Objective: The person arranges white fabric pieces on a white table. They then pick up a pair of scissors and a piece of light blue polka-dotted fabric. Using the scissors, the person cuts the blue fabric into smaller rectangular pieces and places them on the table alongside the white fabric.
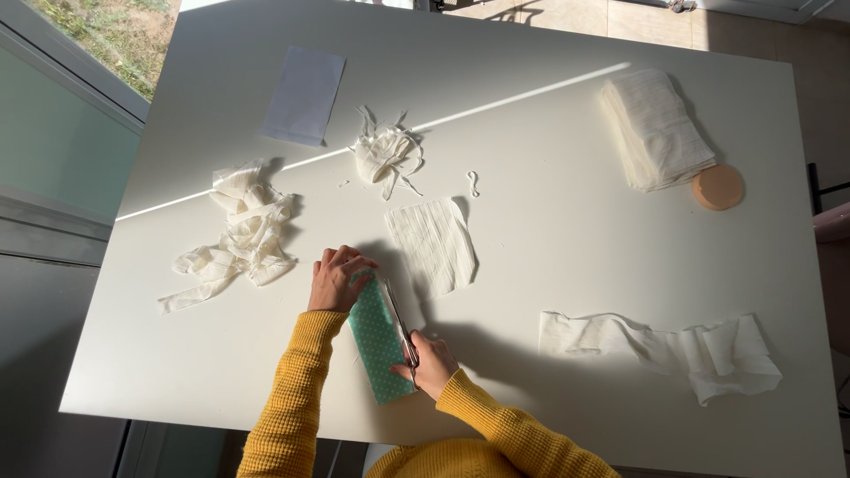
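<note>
A teal dotted rectangle of fabric (377,341) lies near the front edge of the white table (549,221). My left hand (336,278) presses flat on its far end. My right hand (430,364) grips a pair of scissors (400,326), whose blades run along the fabric's right edge. A cut square of cream pleated cloth (433,243) lies just beyond the blades.
Cream cloth strips (239,237) are heaped at the left and a small scrap bundle (384,157) sits further back. A pale sheet (304,95) lies at the far left. A folded cream stack (655,128) and a round tan disc (718,187) sit far right. A long cream strip (664,345) lies front right.
</note>
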